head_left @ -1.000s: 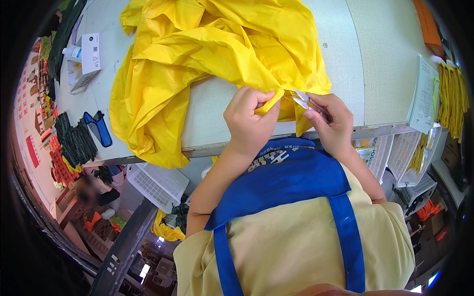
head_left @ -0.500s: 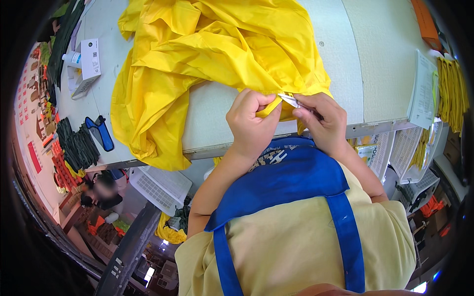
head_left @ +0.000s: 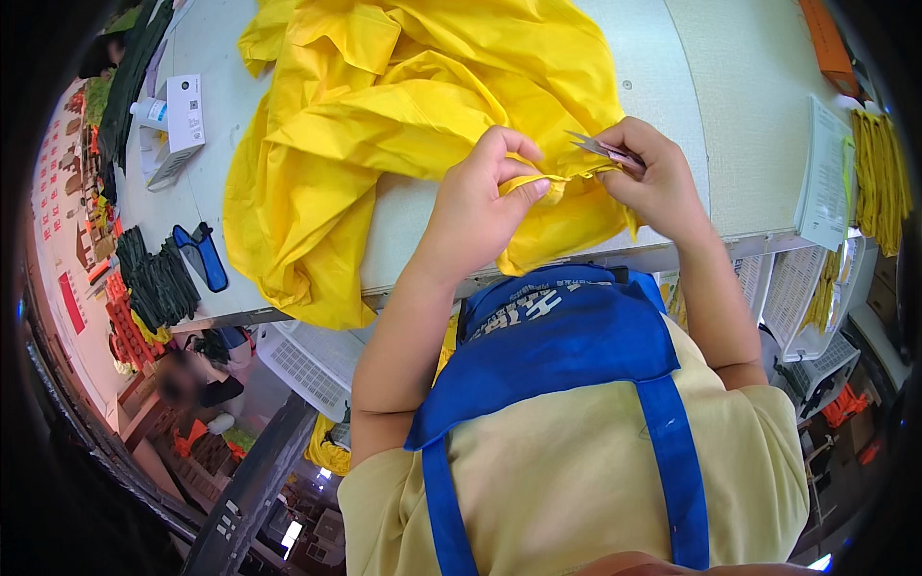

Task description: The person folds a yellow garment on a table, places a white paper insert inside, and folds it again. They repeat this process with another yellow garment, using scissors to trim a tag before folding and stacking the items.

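Note:
A large crumpled piece of yellow fabric (head_left: 327, 154) lies over the white table, its left part hanging past the near edge. My left hand (head_left: 490, 197) pinches a narrow folded edge of it between thumb and fingers. Small thread snips (head_left: 597, 146) sit in my right hand (head_left: 657, 178), their pointed blades directed left above the fabric. The fingertips of that same hand also hold the yellow edge, which stretches between my two hands. The snips' handles are mostly hidden inside my palm.
On the table's left stand an opened white box (head_left: 182, 125) and a white bottle (head_left: 150, 112). A blue-edged pouch (head_left: 200, 257) lies beside bundled dark straps (head_left: 154, 278). Paper sheets (head_left: 824, 182) and yellow strips (head_left: 879, 168) are at the right. White baskets (head_left: 305, 370) stand below. Another person (head_left: 206, 384) is at lower left.
My right hand has moved right and up, carrying the snips away from the edge. My left hand's fingers have lifted and spread somewhat, and the fabric edge is drawn nearer to me.

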Action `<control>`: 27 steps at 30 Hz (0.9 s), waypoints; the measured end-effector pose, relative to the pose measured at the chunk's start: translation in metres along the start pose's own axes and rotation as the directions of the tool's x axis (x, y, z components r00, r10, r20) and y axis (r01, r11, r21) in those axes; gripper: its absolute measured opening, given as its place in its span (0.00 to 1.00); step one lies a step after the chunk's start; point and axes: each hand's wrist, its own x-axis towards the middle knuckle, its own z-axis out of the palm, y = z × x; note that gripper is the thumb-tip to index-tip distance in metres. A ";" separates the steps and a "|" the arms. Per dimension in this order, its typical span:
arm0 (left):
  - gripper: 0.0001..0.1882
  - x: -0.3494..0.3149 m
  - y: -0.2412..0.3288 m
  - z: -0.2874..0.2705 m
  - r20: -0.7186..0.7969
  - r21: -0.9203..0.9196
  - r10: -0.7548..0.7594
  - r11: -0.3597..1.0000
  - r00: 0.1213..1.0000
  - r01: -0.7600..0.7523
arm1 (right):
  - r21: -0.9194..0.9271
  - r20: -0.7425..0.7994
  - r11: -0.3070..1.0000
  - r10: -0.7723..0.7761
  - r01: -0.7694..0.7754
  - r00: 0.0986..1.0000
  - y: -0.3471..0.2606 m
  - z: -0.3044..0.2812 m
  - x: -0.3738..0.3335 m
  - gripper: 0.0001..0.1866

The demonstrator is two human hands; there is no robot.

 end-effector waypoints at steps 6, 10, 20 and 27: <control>0.14 0.003 -0.006 -0.004 0.128 -0.381 -0.145 0.906 0.981 0.184 | 0.216 0.015 0.975 -0.060 0.056 0.998 -0.006 -0.021 -0.001 0.17; 0.14 0.003 -0.004 -0.004 0.142 -0.480 -0.149 0.854 0.979 0.199 | -0.144 0.128 0.926 -0.334 0.350 0.934 -0.012 -0.033 0.004 0.15; 0.15 0.003 -0.001 -0.003 0.103 -0.557 -0.152 0.810 0.983 0.183 | -0.207 0.151 0.883 -0.396 0.420 0.906 -0.027 -0.034 0.006 0.16; 0.13 0.001 0.005 0.003 0.074 -0.589 -0.128 0.795 0.989 0.147 | -0.457 0.003 0.826 -0.369 0.329 0.930 -0.041 -0.020 -0.020 0.16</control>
